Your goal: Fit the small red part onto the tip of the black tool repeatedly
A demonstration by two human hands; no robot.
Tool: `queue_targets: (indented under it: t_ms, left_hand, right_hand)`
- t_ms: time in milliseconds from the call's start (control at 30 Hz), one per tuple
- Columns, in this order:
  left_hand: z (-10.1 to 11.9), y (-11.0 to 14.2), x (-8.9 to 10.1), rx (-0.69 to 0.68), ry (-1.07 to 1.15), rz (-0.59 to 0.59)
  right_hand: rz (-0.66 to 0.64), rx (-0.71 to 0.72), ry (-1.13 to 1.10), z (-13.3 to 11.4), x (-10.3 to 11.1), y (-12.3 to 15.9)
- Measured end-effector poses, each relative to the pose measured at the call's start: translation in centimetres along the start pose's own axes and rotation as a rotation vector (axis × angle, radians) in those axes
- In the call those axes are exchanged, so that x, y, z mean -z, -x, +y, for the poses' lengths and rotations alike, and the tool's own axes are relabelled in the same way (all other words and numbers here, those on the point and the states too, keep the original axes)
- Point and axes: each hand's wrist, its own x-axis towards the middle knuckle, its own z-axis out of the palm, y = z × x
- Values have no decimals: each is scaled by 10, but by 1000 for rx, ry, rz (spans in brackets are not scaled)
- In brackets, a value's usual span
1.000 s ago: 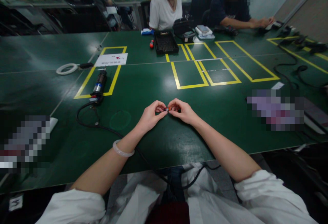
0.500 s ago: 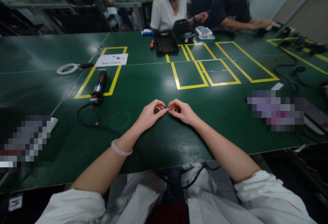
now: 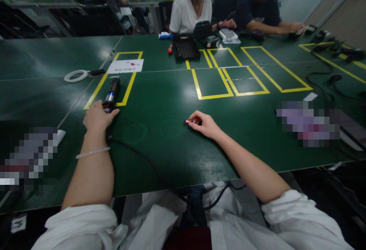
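My left hand [image 3: 98, 116] is at the near end of a corded electric screwdriver [image 3: 111, 90], a dark cylinder with a silver and blue band. Its thumb is spread to the right and its fingers lie beside the red and black cable end, not wrapped round the body. Above the middle of the green table, my right hand [image 3: 203, 123] pinches a small red-orange part [image 3: 187, 122] between thumb and fingers. The part's tip sticks out to the left; its exact kind is too small to make out.
Yellow tape rectangles mark the green table [image 3: 160, 151]. A white paper sheet [image 3: 126, 66], a coiled white cable [image 3: 76, 76] and a black tray [image 3: 186, 48] lie farther back. The black cord [image 3: 143, 153] crosses toward my lap. Co-workers sit opposite.
My left hand has let go of the small part and moved left to the electric screwdriver. My right hand stays in place, holding the part.
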Motion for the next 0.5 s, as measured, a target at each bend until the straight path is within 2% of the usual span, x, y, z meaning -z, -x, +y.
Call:
queue_targets:
  t_ms: [67, 133, 333, 500]
  left_hand:
    - [-8, -5, 0, 21, -24, -102]
    - [-10, -7, 0, 12, -45, -141]
    - [1, -2, 4, -21, -56, -138]
    - [7, 1, -4, -76, -31, -82]
  right_hand:
    - [-2, 1, -9, 1, 0, 0]
    - [-8, 5, -20, 1, 0, 0]
    - [-11, 3, -31, 0, 0, -1]
    - [-8, 8, -32, 1, 0, -1]
